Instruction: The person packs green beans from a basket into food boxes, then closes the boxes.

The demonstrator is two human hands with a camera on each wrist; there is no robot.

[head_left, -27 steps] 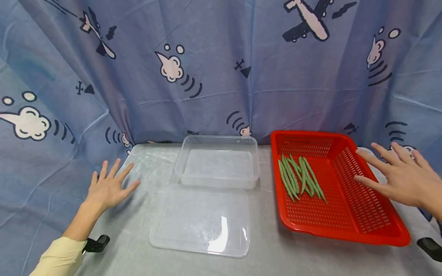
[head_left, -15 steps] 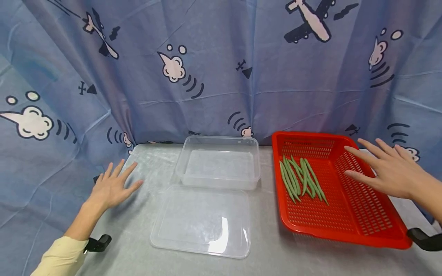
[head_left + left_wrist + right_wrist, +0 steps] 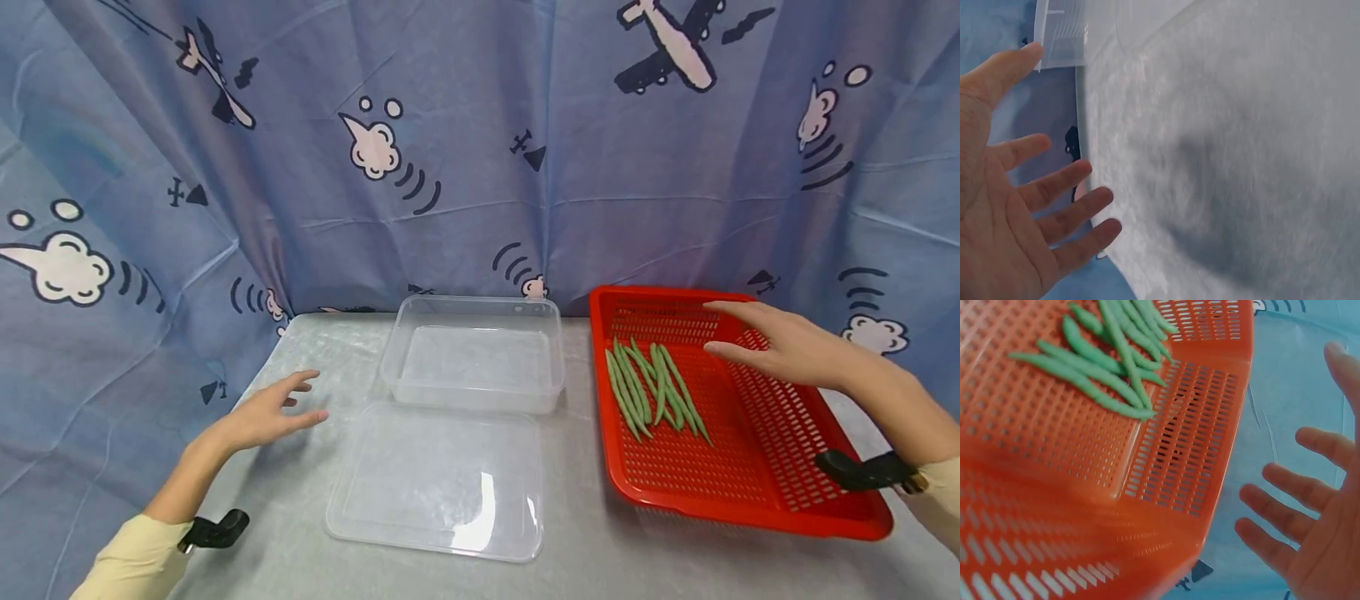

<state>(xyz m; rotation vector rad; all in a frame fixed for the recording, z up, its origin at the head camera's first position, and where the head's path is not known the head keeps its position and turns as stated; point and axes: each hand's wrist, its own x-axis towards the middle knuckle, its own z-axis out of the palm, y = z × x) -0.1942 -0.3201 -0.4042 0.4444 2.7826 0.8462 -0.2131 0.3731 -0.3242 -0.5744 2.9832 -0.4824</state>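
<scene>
Several green beans (image 3: 660, 387) lie in a loose bunch on the left part of the red basket (image 3: 738, 487). Above the basket's right side hovers my right hand (image 3: 787, 346), fingers extended and thumb apart, touching nothing; the right wrist view shows the green beans (image 3: 1094, 369) beyond its fingertips. My left hand (image 3: 262, 417) hangs over the table's left side with its fingers spread and holds nothing. Nearest to it are a clear plastic container (image 3: 472, 354) and a clear lid (image 3: 438, 483) lying flat in front of that container.
A grey table (image 3: 570, 533) carries everything. Behind it and along the left hangs a blue curtain (image 3: 450, 233) printed with planes and clouds. The red basket's raised, slatted walls stand on the table's right.
My right hand has moved left, from beside the basket's right rim to over the basket. The left hand has turned sideways and shifted slightly right. Beans, container and lid have stayed put.
</scene>
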